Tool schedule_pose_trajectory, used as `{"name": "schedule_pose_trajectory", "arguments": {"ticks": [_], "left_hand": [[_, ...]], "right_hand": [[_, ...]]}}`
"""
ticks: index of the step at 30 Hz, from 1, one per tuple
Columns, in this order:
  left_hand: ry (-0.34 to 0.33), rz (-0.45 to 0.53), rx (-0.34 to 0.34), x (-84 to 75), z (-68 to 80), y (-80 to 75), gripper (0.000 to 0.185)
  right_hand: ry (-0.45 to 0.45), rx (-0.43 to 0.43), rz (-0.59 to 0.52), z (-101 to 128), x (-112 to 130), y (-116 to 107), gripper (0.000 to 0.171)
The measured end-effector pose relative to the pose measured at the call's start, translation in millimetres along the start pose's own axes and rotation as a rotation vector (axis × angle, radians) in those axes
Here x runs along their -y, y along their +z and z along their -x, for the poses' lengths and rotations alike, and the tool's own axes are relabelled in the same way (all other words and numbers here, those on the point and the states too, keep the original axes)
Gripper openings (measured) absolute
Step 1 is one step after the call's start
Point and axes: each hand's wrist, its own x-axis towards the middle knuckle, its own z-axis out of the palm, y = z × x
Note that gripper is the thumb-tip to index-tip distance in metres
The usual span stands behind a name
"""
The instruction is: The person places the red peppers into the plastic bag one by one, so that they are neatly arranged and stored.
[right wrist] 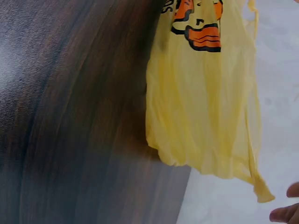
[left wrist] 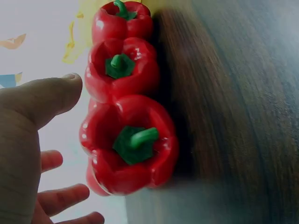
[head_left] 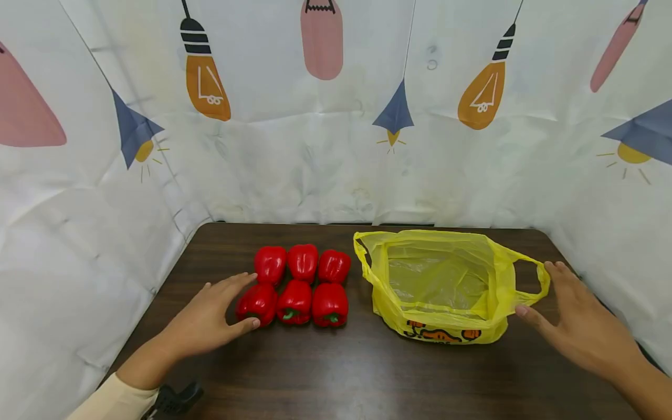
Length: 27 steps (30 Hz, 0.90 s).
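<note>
Red bell peppers with green stems stand in two rows of three on the table's left half. My left hand (head_left: 207, 321) is spread wide around the near-left pepper (head_left: 257, 303), its thumb and fingers extended. In the left wrist view that pepper (left wrist: 98, 144) shows its stem, with the thumb (left wrist: 56, 95) apart from it. A yellow plastic bag (head_left: 441, 321) with an orange print stands at the right, mouth wide open. My right hand (head_left: 590, 326) is beside its right handle (head_left: 541, 283), fingers extended and thumb toward the bag. Neither hand grips anything.
Dark wood-grain table (head_left: 325, 379) lies under everything. A white printed cloth (head_left: 315, 169) hangs behind it and along both sides. The bag's left handle (head_left: 359, 251) leans toward the peppers. A black strap (head_left: 178, 399) shows at my left wrist.
</note>
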Motion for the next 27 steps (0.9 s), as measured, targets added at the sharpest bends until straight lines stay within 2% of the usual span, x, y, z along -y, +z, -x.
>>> {"name": "schedule_pose_trajectory", "arguments": {"ticks": [5,10,22,27], "left_hand": [[0.009,0.049,0.015,5.6,-2.8,6.8,0.087],[0.008,0.09,0.025,11.1,-5.0,12.5,0.084],[0.004,0.125,0.039,21.4,-3.7,17.3,0.082],[0.002,0.138,0.048,23.8,-3.0,18.4,0.082]], "right_hand": [[0.067,-0.008,0.001,3,-7,2,0.11],[0.09,0.003,0.002,5,-13,4,0.11],[0.163,0.201,-0.033,-6,-16,5,0.105],[0.197,0.251,-0.063,-9,-13,5,0.098]]}}
